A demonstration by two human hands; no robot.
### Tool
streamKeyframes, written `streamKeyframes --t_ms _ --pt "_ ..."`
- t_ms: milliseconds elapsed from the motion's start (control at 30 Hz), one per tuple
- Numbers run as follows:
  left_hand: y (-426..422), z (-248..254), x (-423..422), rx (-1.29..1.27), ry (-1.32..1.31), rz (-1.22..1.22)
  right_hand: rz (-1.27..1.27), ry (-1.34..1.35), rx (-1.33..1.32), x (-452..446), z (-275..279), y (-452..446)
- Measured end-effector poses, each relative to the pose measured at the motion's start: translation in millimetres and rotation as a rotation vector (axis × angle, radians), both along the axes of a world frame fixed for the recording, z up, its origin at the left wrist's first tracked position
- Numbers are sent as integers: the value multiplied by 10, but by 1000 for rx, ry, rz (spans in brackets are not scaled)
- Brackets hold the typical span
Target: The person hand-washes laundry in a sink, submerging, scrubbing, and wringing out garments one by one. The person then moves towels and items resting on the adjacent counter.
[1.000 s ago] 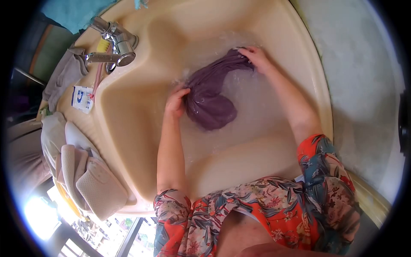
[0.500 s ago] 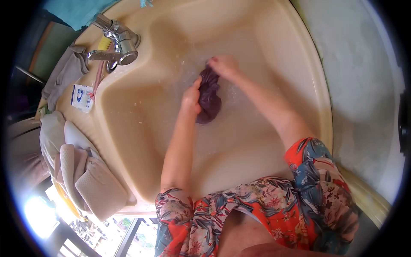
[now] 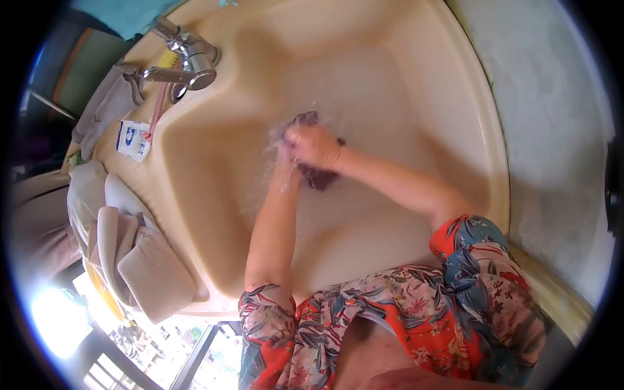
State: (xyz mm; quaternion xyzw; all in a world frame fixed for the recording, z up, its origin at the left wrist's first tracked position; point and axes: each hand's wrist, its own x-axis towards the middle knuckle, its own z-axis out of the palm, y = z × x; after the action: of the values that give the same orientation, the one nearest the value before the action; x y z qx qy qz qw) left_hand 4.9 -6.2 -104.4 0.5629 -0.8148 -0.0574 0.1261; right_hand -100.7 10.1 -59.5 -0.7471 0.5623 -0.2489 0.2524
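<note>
Blurred fingers of the right hand (image 3: 314,145) close around one wet, dark purple cloth (image 3: 318,180), covering most of the left hand (image 3: 284,153); its grip I cannot tell. Cloudy water (image 3: 377,110) surrounds them in one beige sink (image 3: 195,188).

Behind my grip (image 3: 312,146), my forearms (image 3: 272,234) are bare up to short sleeves (image 3: 478,244). Farther back, my blouse (image 3: 416,296) carries flowers and leaves in red, pale pink and blue-grey, with a pale edging (image 3: 376,320) at its neckline.
</note>
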Motion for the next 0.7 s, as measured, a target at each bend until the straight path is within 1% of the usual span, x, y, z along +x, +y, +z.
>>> streamKeyframes --t_ms 67,100,133,200,233,300,333,367,400,433,467,533,567,633,667,700 --pt "-200 217 -96 902 998 497 -397 -49 293 -337 -150 -295" --pt "-257 262 -115 1353 1501 726 -376 58 346 -686 -310 -433" --pt "-295 197 -13 1364 1509 632 -375 38 429 -997 -330 -485" --pt "-387 -139 427 1376 1521 453 -484 66 277 -1534 -550 -524" --pt "-392 -396 613 1254 1470 541 -584 -115 214 -1619 -589 -497" --pt "-370 -452 695 1242 1442 575 -784 -484 84 -1702 -597 -433" --pt "-381 -478 691 1237 1426 589 -672 -535 190 -1583 -683 -397" --pt "-356 -374 565 1255 1480 554 -559 -583 295 -1289 -710 -336" --pt "-300 -184 340 1271 1531 524 -562 -180 396 -1014 -823 -319" --pt "-252 -64 185 1287 1579 494 -458 -201 304 -658 -753 -230" --pt "-196 -37 143 1268 1700 393 -353 -223 212 -333 -603 -97" --pt "-31 14 108 1225 1938 184 22 -62 25 -8 107 167" --pt "-18 44 75 1254 1781 233 -82 -18 69 -72 73 152" --pt "-146 161 15 1272 1473 307 -280 73 133 -339 -152 -155" --pt "-136 240 28 1272 1325 354 -372 -117 296 -725 -525 -397" --pt "-142 461 123 1363 1387 292 -463 -307 461 -1115 -808 -521"
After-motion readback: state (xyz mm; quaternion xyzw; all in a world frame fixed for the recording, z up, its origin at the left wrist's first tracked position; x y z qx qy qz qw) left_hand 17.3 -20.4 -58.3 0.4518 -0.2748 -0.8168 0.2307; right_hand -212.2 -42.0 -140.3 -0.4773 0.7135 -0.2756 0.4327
